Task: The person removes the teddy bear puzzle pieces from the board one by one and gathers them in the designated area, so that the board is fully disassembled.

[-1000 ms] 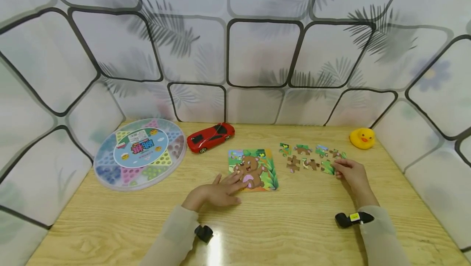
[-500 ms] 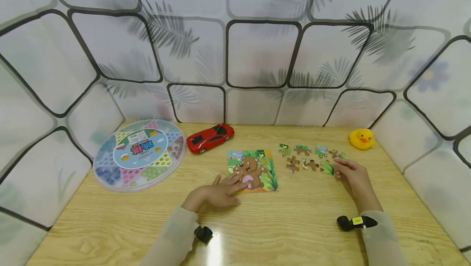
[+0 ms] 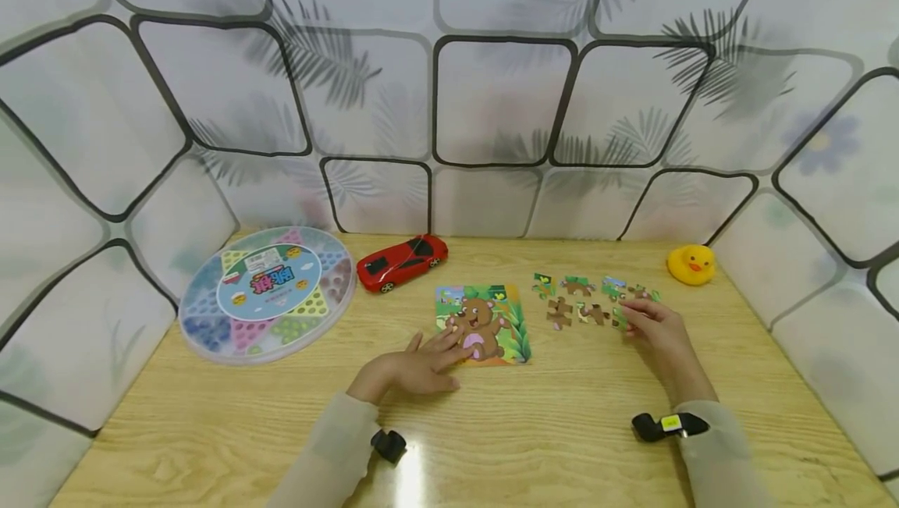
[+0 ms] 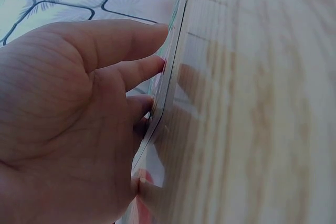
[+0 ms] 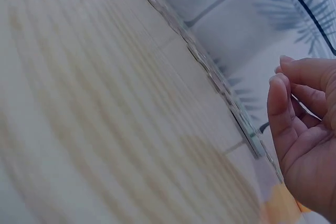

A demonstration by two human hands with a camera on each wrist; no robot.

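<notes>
A square bear puzzle board (image 3: pixel 518 321) lies on the wooden table. My left hand (image 3: pixel 420 367) rests on its lower left part with fingers spread, and in the left wrist view its fingertips touch the board's top. Right of the board, loose jigsaw pieces (image 3: pixel 559 311) lie in two rows. Over the right end of these rows is my right hand (image 3: pixel 659 330), partly covering a green piece (image 3: pixel 619 317). In the right wrist view the thumb and fingertips of the right hand (image 5: pixel 310 129) are loosely bent close together, with no piece visible between them.
A red toy car (image 3: pixel 403 263) stands behind the board. At the left is a round Chinese checkers box (image 3: pixel 337 307). A yellow rubber duck (image 3: pixel 691 264) sits at the back right. Patterned fabric walls (image 3: pixel 502 102) border the table's back and sides.
My right hand has shifted slightly left, over the green piece at the lower right of the rows. The left hand and the board have stayed in place.
</notes>
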